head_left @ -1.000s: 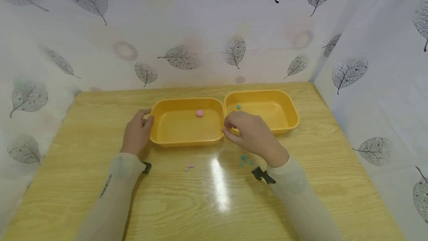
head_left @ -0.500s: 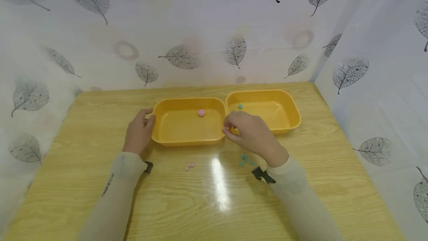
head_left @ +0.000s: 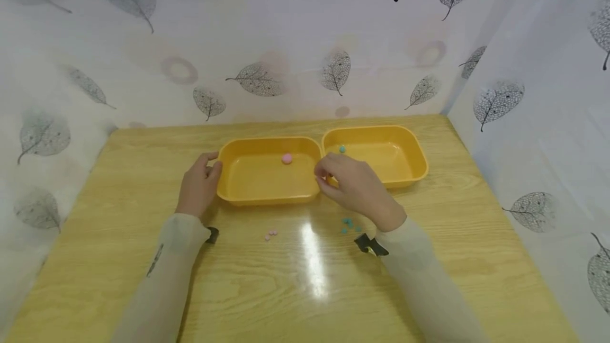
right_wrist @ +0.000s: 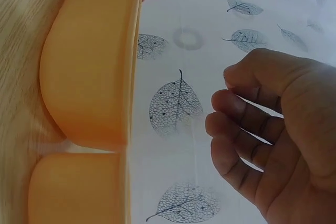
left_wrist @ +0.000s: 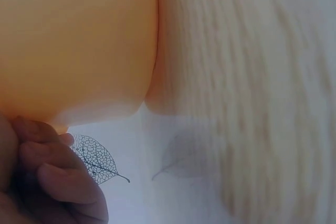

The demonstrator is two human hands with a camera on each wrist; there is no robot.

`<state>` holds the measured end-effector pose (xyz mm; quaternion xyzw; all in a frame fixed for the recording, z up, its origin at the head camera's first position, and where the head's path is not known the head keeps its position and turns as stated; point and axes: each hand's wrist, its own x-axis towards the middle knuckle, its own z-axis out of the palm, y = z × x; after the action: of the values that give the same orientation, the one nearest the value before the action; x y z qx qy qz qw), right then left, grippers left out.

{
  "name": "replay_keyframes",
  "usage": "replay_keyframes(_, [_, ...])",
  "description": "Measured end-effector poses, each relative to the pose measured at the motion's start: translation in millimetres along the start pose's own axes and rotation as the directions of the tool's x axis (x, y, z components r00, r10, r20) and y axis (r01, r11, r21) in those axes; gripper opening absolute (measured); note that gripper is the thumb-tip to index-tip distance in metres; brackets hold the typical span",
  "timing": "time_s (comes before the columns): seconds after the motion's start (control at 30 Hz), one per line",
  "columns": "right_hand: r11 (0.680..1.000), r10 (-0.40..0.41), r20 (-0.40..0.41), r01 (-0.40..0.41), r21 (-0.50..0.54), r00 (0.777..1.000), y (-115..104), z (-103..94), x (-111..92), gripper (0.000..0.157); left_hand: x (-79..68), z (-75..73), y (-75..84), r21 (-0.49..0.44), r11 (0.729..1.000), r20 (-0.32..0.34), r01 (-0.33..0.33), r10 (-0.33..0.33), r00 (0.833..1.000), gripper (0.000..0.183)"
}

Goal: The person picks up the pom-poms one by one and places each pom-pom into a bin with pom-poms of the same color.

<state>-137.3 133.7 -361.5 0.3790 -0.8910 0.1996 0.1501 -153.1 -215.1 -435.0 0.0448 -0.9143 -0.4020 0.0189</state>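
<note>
A yellow left tray (head_left: 267, 197) stands end to end with a yellow right tray (head_left: 413, 180). Resting against the left tray's outer end is my left hand (head_left: 197, 184), thumb and index at the rim. In the left wrist view its other fingers (left_wrist: 68, 182) bend loosely beside the tray wall. My right hand (head_left: 355, 184) hovers where the trays meet, raised above the rims in the right wrist view. Its thumb (right_wrist: 252, 72) lies close to the bent fingers; whether something tiny is between them is hidden. A pink ball (head_left: 287, 159) sits in the left tray, a teal ball (head_left: 342, 149) in the right.
Before the left tray, several small pink beads (head_left: 270, 234) lie on the wooden table (head_left: 252, 290). Several small teal beads (head_left: 350, 224) lie before the right tray. A leaf-patterned sheet (head_left: 295, 30) hangs behind and at both sides.
Both trays have shifted slightly right, with my left hand following at the outer end. My right thumb and fingertips look closer together; that hand has otherwise stayed nearly in place.
</note>
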Motion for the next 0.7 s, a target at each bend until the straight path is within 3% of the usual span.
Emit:
replay_keyframes(0.17, [0.999, 0.036, 0.047, -0.038, 0.029, 0.998, 2, 8.5, 15, 0.005, -0.2, -1.1, -0.2, -0.010, 1.000, 0.001, -0.003, 0.003, 1.000, 0.053])
replay_keyframes(0.33, [0.996, 0.075, 0.195, -0.084, 0.038, 0.978, 3, 16.3, 40, 0.009, 0.5, -0.4, 0.9, -0.001, 1.000, 0.000, 0.003, -0.003, 1.000, 0.052])
replay_keyframes(0.53, [0.995, 0.088, 0.380, -0.102, 0.016, 0.921, 6, 38.9, 71, 0.012, 1.7, -0.3, 0.5, -0.003, 1.000, -0.008, 0.010, -0.010, 1.000, 0.052])
replay_keyframes(0.7, [0.993, 0.111, 0.510, -0.118, -0.019, 0.853, 8, 58.7, 85, 0.010, 3.0, -1.1, -0.9, -0.013, 1.000, -0.007, 0.017, -0.017, 1.000, 0.053])
